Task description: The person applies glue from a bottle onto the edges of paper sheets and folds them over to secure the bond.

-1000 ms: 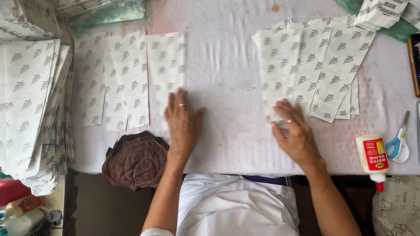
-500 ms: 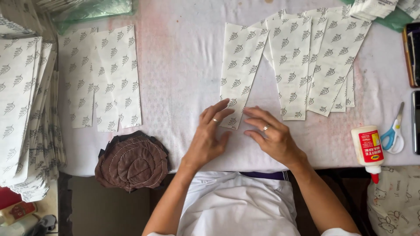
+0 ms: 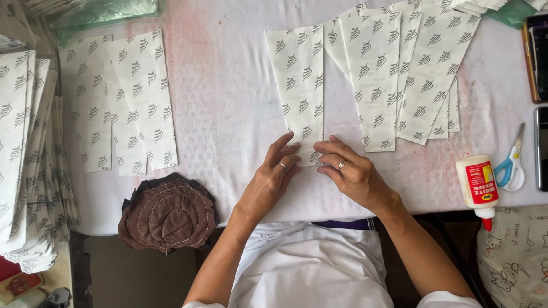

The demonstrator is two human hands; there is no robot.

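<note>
Two hands work at the middle of a tabletop (image 3: 228,131) covered by a white cloth with faint pink staining, which fills most of the frame; below its near edge the person's white shirt shows at the bottom centre. A tall stack of printed paper sheets (image 3: 25,154) hangs over the left edge, and a brown quilted cloth pad (image 3: 168,214) sits on the lower left corner of the cloth. To the lower right stand a white glue bottle (image 3: 478,185) with a red label and, just beside it, blue-handled scissors (image 3: 511,165); two dark phones lie at the right edge. A fan of overlapping sheets (image 3: 399,74) spreads across the upper right, and a few more sheets (image 3: 117,102) lie flat at the upper left. The single sheet (image 3: 299,91) lies just left of the fan, a long, narrow white paper piece printed with small grey leaf marks, its lower end nearest the person. The left hand (image 3: 271,179) and right hand (image 3: 348,171) meet at that lower end, fingers spread flat and pressing on it, gripping nothing; each wears a ring.
</note>
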